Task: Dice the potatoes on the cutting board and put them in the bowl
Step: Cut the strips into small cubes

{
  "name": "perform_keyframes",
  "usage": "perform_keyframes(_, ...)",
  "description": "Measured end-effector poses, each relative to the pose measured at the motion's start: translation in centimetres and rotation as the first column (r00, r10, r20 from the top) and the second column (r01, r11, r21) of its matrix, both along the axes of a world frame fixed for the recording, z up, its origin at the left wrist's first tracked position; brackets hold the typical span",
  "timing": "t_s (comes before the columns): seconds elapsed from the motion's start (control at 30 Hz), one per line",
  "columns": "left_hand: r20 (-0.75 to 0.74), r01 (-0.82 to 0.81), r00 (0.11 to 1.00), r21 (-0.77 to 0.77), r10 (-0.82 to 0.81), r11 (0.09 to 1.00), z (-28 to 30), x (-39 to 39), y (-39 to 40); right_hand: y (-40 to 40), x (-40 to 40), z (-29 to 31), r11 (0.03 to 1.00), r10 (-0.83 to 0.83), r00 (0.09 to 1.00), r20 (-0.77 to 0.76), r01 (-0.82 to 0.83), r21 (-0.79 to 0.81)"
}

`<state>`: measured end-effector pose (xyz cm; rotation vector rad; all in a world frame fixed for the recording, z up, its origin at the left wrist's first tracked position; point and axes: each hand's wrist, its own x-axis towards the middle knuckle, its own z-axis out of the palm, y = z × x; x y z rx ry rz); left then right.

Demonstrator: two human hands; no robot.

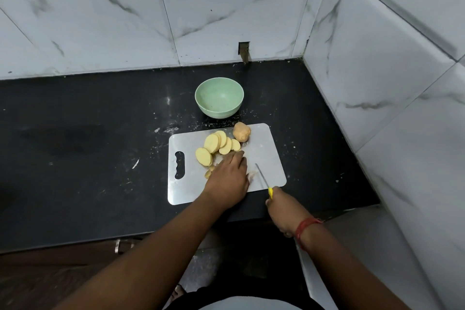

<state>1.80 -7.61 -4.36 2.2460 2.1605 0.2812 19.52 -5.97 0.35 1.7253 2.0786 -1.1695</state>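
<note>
A steel cutting board [261,156] lies on the black counter. Several yellow potato slices [216,145] are fanned out on its upper middle, and a whole unpeeled potato [241,131] sits at its far edge. My left hand [227,178] lies on the board just below the slices, fingers stretched toward them, with a small potato piece [208,173] showing at its left side. My right hand [283,209] grips a yellow-handled knife [263,178], whose thin blade points up over the board's right part. The green bowl [219,100] stands empty behind the board.
Marble-tiled walls close the counter [88,146] at the back and on the right [377,83]. The counter's front edge runs just below the board. A small wall cut-out [244,50] sits behind the bowl.
</note>
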Motion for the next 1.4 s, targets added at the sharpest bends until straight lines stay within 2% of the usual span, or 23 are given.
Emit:
perform_keyframes(0.07,0.045,-0.015,0.999,-0.009,0.015,1.0,0.2,-0.2,0.1,-0.7,-0.4,-0.3,0.999,0.031,0.999,-0.01,-0.031,-0.01)
perform_keyframes(0.2,0.086,-0.041,0.995,-0.037,0.044,0.998,0.5,-0.7,0.1,-0.7,0.0,-0.2,0.998,-0.063,0.995,-0.082,0.064,0.008)
perform_keyframes(0.37,0.133,-0.055,0.989,-0.058,0.062,0.997,1.1,-0.7,0.2,-1.1,0.3,-0.3,0.998,-0.052,0.995,-0.087,0.048,-0.05)
perform_keyframes(0.53,0.209,-0.05,0.976,-0.062,0.062,0.997,2.5,-0.2,0.8,0.0,0.7,-0.2,0.95,-0.293,0.918,-0.268,0.249,-0.187)
perform_keyframes(0.7,0.408,0.03,0.913,-0.088,0.009,0.996,2.1,1.8,1.5,0.4,0.5,0.2,0.848,-0.501,0.789,-0.356,0.366,-0.382)
perform_keyframes(0.8,0.341,0.054,0.94,-0.106,-0.015,0.993,1.2,2.2,1.2,0.6,0.2,0.2,0.837,-0.506,0.792,-0.341,0.355,-0.416)
perform_keyframes(0.9,0.148,0.109,0.982,0.034,-0.113,0.993,0.4,1.4,0.3,1.2,0.0,0.0,0.856,-0.468,0.828,-0.31,0.337,-0.392)
perform_keyframes(1.0,0.034,0.255,0.963,0.187,-0.266,0.949,-0.4,0.7,-0.7,1.7,0.0,-0.4,0.877,-0.44,0.844,-0.305,0.332,-0.348)
perform_keyframes(1.1,-0.087,0.36,0.933,0.194,-0.35,0.912,-1.1,0.4,-1.4,1.8,-0.1,-0.8,0.901,-0.398,0.875,-0.277,0.316,-0.297)
perform_keyframes(1.27,-0.089,0.225,0.973,0.165,-0.212,0.96,-1.5,-0.3,-1.7,1.7,-0.5,-1.0,0.932,-0.326,0.913,-0.246,0.267,-0.246)
perform_keyframes(1.4,-0.092,0.322,0.947,0.188,-0.309,0.928,-1.1,-0.1,-1.7,1.7,-0.8,-1.1,0.945,-0.288,0.927,-0.241,0.235,-0.227)
